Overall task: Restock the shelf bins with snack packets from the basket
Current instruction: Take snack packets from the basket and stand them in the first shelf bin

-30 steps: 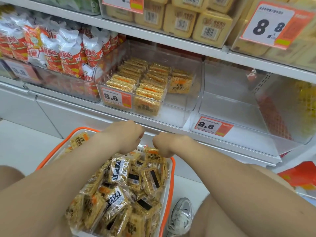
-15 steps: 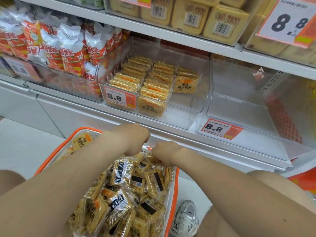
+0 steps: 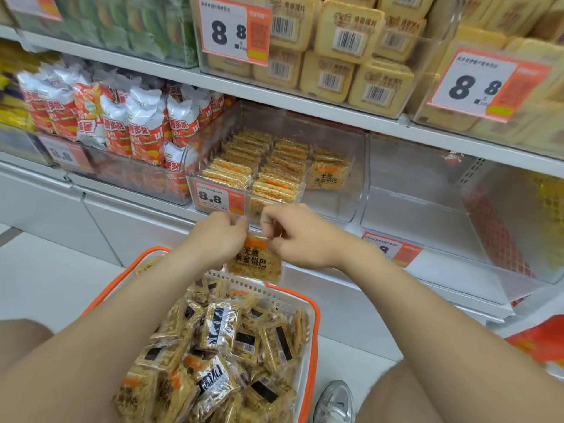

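Note:
A white basket with an orange rim (image 3: 314,315) sits low in front of me, full of several clear snack packets (image 3: 219,349). My left hand (image 3: 218,236) and my right hand (image 3: 300,236) together pinch the top edge of one yellow rice-crisp packet (image 3: 255,262), which hangs above the basket's far edge. Just beyond my hands is a clear shelf bin (image 3: 354,178) holding rows of the same packets (image 3: 262,166) on its left side, with bare floor on its right.
To the right stands an empty clear bin (image 3: 427,206) with an 8.8 price tag (image 3: 393,248). Left of the bin stand red and white snack bags (image 3: 122,123). Yellow boxed packs (image 3: 345,56) fill the shelf above. My shoe (image 3: 335,401) is beside the basket.
Both hands have risen out of the basket with one packet held between them, up toward the front of the part-filled bin. The view has tilted upward.

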{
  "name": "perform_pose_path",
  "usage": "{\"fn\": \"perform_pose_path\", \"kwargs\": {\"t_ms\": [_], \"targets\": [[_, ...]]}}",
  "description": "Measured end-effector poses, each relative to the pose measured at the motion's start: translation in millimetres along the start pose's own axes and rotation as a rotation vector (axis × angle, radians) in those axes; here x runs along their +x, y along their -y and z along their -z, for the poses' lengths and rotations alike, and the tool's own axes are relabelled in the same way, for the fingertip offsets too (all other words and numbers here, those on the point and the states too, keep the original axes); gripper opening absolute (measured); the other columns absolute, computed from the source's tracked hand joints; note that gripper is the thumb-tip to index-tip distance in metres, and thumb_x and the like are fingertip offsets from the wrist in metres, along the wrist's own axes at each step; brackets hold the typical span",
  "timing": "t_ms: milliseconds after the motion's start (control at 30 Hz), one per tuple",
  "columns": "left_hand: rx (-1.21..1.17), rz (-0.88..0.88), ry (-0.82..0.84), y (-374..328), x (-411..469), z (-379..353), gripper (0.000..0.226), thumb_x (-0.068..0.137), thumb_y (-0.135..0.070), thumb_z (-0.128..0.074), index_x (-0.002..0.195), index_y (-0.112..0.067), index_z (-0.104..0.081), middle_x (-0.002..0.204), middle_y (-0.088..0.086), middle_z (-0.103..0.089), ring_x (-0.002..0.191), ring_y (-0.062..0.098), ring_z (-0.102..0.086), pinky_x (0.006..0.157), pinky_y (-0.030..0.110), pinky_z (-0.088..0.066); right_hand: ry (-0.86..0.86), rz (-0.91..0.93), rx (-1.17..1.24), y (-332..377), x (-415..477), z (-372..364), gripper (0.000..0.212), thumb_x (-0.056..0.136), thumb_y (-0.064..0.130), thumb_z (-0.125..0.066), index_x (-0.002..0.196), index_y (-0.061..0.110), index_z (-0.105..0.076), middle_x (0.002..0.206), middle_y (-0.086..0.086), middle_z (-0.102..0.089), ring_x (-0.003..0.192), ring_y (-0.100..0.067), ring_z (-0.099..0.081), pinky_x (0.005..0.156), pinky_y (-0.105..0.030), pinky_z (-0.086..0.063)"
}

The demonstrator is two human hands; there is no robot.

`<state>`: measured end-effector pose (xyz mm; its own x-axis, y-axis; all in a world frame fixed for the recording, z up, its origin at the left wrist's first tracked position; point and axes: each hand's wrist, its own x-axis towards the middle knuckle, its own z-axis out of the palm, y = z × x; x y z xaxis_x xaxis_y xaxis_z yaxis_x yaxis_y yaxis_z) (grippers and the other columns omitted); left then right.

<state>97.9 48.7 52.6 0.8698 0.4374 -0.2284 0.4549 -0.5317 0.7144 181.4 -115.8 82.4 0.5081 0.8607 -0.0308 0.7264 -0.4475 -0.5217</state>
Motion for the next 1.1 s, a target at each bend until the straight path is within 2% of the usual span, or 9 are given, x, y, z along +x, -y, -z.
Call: {"fn": "perform_pose_path", "kwargs": {"t_ms": [67,167,400,533,667,800,867,967,1100], "targets": [[-0.466,0.158,0.077,-9,-7,4,0.039,0.109,-0.047,-0.045,0.113,-0.015,-0.066,0.096,0.011,-0.077,0.091,0.031,-0.07,0.092,0.05,-0.059,-0.095,0.027,0.069,3,-6,13,0.019,0.087,0.0,-0.057,0.09,0.019,-0.055,0.076,-0.001,-0.063,0.066,-0.013,-0.056,0.059,-0.028,-0.046],[-0.839,0.171,0.193,-19,-15,8,0.036,0.111,-0.043,-0.046,0.116,-0.016,-0.068,0.087,0.006,-0.08,0.078,0.021,-0.077,0.082,0.042,-0.06,-0.178,0.023,0.119,1,-10,23,0.025,0.094,0.003,-0.053,0.105,0.026,-0.058,0.089,-0.001,-0.069,0.072,-0.013,-0.062,0.062,-0.032,-0.053],[-0.892,0.108,0.197,-28,-14,4,0.043,0.111,-0.043,-0.044,0.116,-0.009,-0.071,0.093,0.011,-0.08,0.075,0.02,-0.078,0.08,0.043,-0.06,-0.134,-0.061,-0.024,-7,-3,20,0.048,0.095,0.008,-0.038,0.133,0.024,-0.062,0.122,-0.003,-0.071,0.119,-0.019,-0.06,0.102,-0.045,-0.051],[-0.844,0.029,0.161,-29,-8,1,0.046,0.111,-0.042,-0.047,0.12,-0.005,-0.073,0.104,0.017,-0.079,0.091,0.025,-0.078,0.085,0.041,-0.059,-0.193,-0.028,-0.103,-7,-1,20,0.037,0.1,0.039,-0.053,0.132,0.026,-0.068,0.095,0.008,-0.076,0.086,-0.008,-0.065,0.084,-0.036,-0.056],[-0.713,-0.123,-0.012,-32,-2,-2,0.058,0.092,-0.072,-0.058,0.111,-0.021,-0.076,0.111,0.006,-0.078,0.112,0.027,-0.072,0.105,0.054,-0.053,-0.283,0.013,-0.223,-12,7,31,0.035,0.094,0.059,-0.062,0.116,0.034,-0.074,0.075,0.017,-0.066,0.071,-0.003,-0.058,0.076,-0.035,-0.05],[-0.433,-0.297,-0.282,-41,2,-3,0.022,0.105,-0.039,-0.054,0.118,-0.025,-0.066,0.111,-0.007,-0.069,0.107,0.014,-0.066,0.099,0.038,-0.052,-0.611,-0.075,-0.305,-21,9,50,0.027,0.099,0.05,-0.058,0.116,0.031,-0.061,0.096,0.008,-0.068,0.097,-0.027,-0.057,0.091,-0.048,-0.043],[-0.162,-0.426,-0.335,-43,4,-4,0.025,0.103,-0.025,-0.057,0.127,-0.021,-0.062,0.121,-0.008,-0.063,0.106,0.013,-0.062,0.097,0.033,-0.049,-0.705,-0.161,-0.414,-28,12,57,0.022,0.103,0.04,-0.057,0.12,0.027,-0.054,0.1,0.004,-0.067,0.1,-0.03,-0.055,0.089,-0.047,-0.038],[0.131,-0.546,-0.299,-41,12,-12,0.031,0.101,-0.02,-0.056,0.132,-0.018,-0.061,0.127,-0.004,-0.056,0.101,0.016,-0.055,0.094,0.033,-0.043,-0.694,-0.355,-0.608,-46,22,64,0.027,0.102,0.025,-0.061,0.126,0.022,-0.049,0.108,-0.007,-0.07,0.107,-0.039,-0.057,0.09,-0.048,-0.038],[0.428,-0.649,-0.22,-41,25,-25,0.038,0.099,-0.027,-0.052,0.134,-0.015,-0.058,0.135,0.001,-0.055,0.127,0.023,-0.049,0.11,0.043,-0.039,-0.57,-0.471,-0.691,-59,40,68,0.055,0.089,0.005,-0.062,0.14,0.02,-0.049,0.118,-0.016,-0.066,0.12,-0.044,-0.054,0.1,-0.05,-0.04]]}}
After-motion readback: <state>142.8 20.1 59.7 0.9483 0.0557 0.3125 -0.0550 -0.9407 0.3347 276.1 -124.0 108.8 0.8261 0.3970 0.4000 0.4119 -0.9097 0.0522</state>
